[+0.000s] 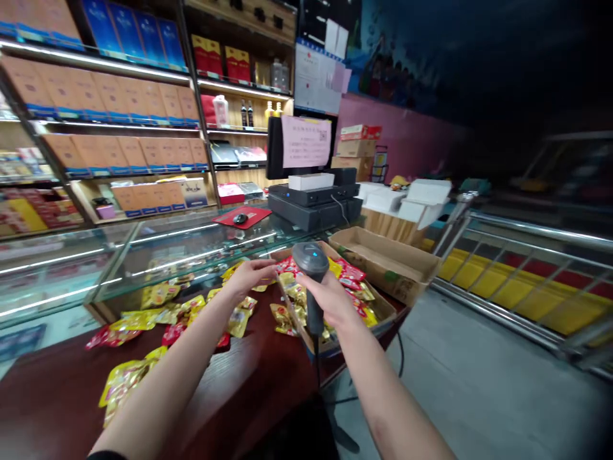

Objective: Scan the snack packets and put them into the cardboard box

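My right hand [330, 297] is wrapped round the handle of a dark grey barcode scanner [313, 313], held upright over a cardboard box [383, 319]. A small blue light glows on the scanner's head, and its cable hangs down from the handle. Red and yellow snack packets [352, 275] fill much of that box. My left hand [249, 276] reaches to the box's left edge with fingers stretched out and nothing visible in them. More yellow and gold packets [239, 319] lie on the dark red counter [258, 377] beneath and left of my left arm.
An open cardboard box [387, 252] stands behind the packet box. Farther back are a monitor [275, 147] with a pink sheet and a mouse [240, 218] on a red mat. A glass display case [191, 246] borders the counter. Metal railings [527, 230] stand at right.
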{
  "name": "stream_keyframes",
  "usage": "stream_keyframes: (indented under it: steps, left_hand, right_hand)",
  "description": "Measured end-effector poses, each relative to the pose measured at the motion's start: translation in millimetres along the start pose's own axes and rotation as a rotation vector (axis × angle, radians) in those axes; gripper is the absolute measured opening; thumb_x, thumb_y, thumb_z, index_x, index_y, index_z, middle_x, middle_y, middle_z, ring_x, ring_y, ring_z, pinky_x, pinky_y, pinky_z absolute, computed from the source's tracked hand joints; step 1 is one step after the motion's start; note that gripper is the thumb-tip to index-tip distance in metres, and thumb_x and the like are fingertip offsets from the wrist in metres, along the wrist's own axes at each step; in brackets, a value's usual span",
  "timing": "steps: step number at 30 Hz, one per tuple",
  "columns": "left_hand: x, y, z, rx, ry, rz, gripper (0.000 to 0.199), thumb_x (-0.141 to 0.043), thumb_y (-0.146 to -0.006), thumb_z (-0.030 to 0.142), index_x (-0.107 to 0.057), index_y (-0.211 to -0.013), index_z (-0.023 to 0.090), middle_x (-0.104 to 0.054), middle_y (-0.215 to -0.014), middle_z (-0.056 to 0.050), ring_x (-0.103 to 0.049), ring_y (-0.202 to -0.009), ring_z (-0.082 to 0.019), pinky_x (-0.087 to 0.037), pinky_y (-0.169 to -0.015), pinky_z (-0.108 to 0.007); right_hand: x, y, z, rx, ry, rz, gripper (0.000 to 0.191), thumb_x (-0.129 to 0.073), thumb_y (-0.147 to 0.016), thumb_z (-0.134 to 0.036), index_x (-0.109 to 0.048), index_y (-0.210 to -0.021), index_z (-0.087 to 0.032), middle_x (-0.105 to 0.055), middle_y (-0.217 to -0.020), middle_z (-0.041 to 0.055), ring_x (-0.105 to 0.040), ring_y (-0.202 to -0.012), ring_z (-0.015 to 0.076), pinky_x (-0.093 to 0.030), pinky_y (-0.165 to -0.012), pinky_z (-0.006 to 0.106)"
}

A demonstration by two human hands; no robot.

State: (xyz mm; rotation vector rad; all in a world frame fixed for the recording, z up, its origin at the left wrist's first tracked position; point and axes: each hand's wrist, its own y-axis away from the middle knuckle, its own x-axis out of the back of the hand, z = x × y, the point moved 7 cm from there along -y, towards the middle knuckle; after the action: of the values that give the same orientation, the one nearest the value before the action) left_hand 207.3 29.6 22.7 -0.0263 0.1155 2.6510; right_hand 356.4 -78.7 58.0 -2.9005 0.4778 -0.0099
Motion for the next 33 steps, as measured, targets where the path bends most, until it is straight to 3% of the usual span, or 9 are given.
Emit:
stream_keyframes:
  steps: [3,6,8,10,15,20,23,29,33]
  left_hand:
    - [64.2,37,-7,-0.026,-0.105,0.135,0.050,-0.076,-0.063,0.042,-0.068,-0.105,0.016,-0.070,-0.095,-0.010,-0.066,-0.086,-0.022,-0.053,-0.070,-0.029]
    - [121.1,72,-20,-0.046,-0.231,0.332,0.046,-0.072,-0.066,0.044,-0.069,-0.102,0.017,-0.070,-0.093,-0.009,-0.065,-0.087,-0.023,-0.051,-0.068,-0.029]
    - [146.2,89,-32,-0.066,-0.340,0.447,0.041,-0.071,-0.066,0.042,-0.070,-0.098,0.018,-0.070,-0.090,-0.008,-0.065,-0.084,-0.023,-0.050,-0.069,-0.029]
    - [157.9,101,-46,-0.091,-0.456,0.522,0.035,-0.070,-0.067,0.039,-0.071,-0.096,0.019,-0.070,-0.087,-0.008,-0.064,-0.080,-0.023,-0.048,-0.072,-0.029]
    - [149.6,117,-76,-0.122,-0.749,0.650,0.030,-0.067,-0.071,0.032,-0.070,-0.097,0.019,-0.067,-0.092,-0.011,-0.061,-0.090,-0.026,-0.042,-0.085,-0.035]
    - [123.9,121,-91,-0.155,-1.076,0.657,0.038,-0.062,-0.075,0.035,-0.065,-0.109,0.017,-0.061,-0.099,-0.014,-0.056,-0.097,-0.028,-0.039,-0.088,-0.037]
    - [116.4,124,-96,-0.193,-1.144,0.655,0.045,-0.060,-0.077,0.037,-0.059,-0.118,0.018,-0.057,-0.107,-0.013,-0.053,-0.102,-0.028,-0.037,-0.091,-0.039]
    - [119.2,132,-92,-0.267,-1.026,0.666,0.044,-0.058,-0.079,0.034,-0.057,-0.121,0.021,-0.054,-0.120,-0.014,-0.047,-0.116,-0.030,-0.032,-0.100,-0.043]
    - [131.8,140,-79,-0.291,-0.639,0.794,0.058,-0.066,-0.074,0.040,-0.052,-0.126,0.021,-0.054,-0.124,-0.014,-0.047,-0.119,-0.030,-0.034,-0.102,-0.043]
  right_hand:
    - [-55,4,15,-0.016,-0.026,-0.165,0.030,-0.068,-0.066,-0.032,-0.069,-0.091,-0.016,-0.071,-0.092,0.0038,-0.061,-0.090,0.0211,-0.043,-0.084,0.034]
    - [-95,7,44,-0.089,-0.012,-0.252,0.031,-0.070,-0.064,-0.033,-0.070,-0.091,-0.017,-0.071,-0.093,0.0052,-0.063,-0.092,0.0229,-0.044,-0.087,0.036]
    - [-113,10,65,-0.158,0.009,-0.292,0.033,-0.069,-0.063,-0.032,-0.070,-0.092,-0.016,-0.072,-0.093,0.0058,-0.064,-0.092,0.0238,-0.044,-0.087,0.037]
    - [-122,12,83,-0.208,0.054,-0.312,0.033,-0.069,-0.062,-0.032,-0.071,-0.090,-0.015,-0.072,-0.091,0.0063,-0.064,-0.092,0.0250,-0.045,-0.086,0.038]
    - [-140,15,103,-0.216,0.133,-0.319,0.030,-0.068,-0.060,-0.030,-0.072,-0.084,-0.014,-0.072,-0.083,0.0050,-0.065,-0.086,0.0248,-0.046,-0.082,0.037]
    - [-168,20,106,-0.188,0.157,-0.388,0.026,-0.066,-0.060,-0.024,-0.071,-0.083,-0.014,-0.072,-0.081,0.0041,-0.064,-0.079,0.0219,-0.048,-0.076,0.033]
    - [-174,20,110,-0.169,0.162,-0.401,0.027,-0.067,-0.060,-0.024,-0.072,-0.085,-0.015,-0.072,-0.084,0.0043,-0.064,-0.080,0.0216,-0.047,-0.077,0.034]
    - [-167,18,116,-0.289,0.024,-0.448,0.029,-0.072,-0.058,-0.027,-0.072,-0.084,-0.014,-0.073,-0.083,0.0056,-0.066,-0.084,0.0224,-0.045,-0.087,0.037]
    - [-159,24,98,-0.301,-0.182,-0.392,0.033,-0.074,-0.059,-0.029,-0.073,-0.088,-0.014,-0.073,-0.093,0.0081,-0.064,-0.098,0.0240,-0.040,-0.096,0.038]
